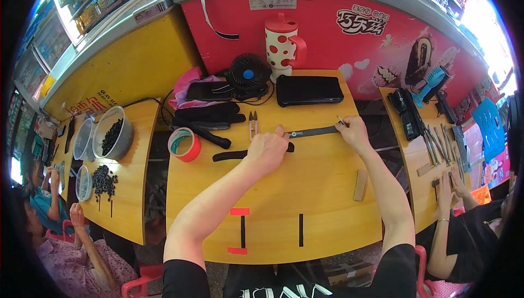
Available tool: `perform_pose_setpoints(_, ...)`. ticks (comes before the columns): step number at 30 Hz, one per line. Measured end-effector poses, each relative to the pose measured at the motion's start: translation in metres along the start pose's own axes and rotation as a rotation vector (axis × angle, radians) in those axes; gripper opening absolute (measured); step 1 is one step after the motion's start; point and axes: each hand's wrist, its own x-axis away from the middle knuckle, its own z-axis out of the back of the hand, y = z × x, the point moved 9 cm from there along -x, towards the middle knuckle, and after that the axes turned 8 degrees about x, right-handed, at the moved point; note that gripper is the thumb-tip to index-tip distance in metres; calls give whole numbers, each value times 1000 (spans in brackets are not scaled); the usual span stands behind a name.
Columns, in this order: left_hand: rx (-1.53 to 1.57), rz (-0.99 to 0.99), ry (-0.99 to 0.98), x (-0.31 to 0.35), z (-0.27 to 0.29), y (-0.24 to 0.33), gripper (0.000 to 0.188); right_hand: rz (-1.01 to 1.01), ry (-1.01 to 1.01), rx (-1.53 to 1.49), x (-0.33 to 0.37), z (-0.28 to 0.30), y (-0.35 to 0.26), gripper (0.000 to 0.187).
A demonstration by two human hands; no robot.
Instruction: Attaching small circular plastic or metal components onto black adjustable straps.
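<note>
A dark grey, ruler-like flat strip (pixel 316 131) with pale markings near its left end lies across the far middle of the table. My left hand (pixel 267 151) is closed at that left end, fingertips pressed on it. At the other end, my right hand (pixel 353 133) pinches the strip; a small shiny piece pokes up from its fingers, too small to name. Partly under my left hand runs a black strap (pixel 229 156). Just beyond that hand lie thread snips (pixel 253 124). A red tape roll (pixel 191 149) stands to the left.
Nearer me are two short black strips (pixel 243 231) (pixel 301 230), one with red tape at its ends. A wooden block (pixel 360 185) lies right. Behind are a black pouch (pixel 310 90), fan (pixel 248 71) and spotted tumbler (pixel 281 44). People work at both side tables.
</note>
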Motion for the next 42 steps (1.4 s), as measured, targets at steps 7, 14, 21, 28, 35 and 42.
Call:
perform_pose_setpoints(7,-36,60,138,-13,10,-9,17,42,140,274,11,7,-24,28)
perform_pose_setpoints(14,103,23,237,42,68,14,20,65,286,121,13,40,7,51)
perform_pose_setpoints(21,2013,215,-12,188,52,39,52,241,-95,-374,183,41,-102,8)
perform_pose_setpoints(28,2466,270,207,275,-20,86,49,571,-243,-396,352,-1,-196,3)
perform_pose_setpoints(35,2372,314,265,306,-19,92,56,661,-80,-211,391,1,-216,4)
perform_pose_setpoints(42,2303,192,266,309,-7,96,56,676,-65,-108,398,3,-227,4)
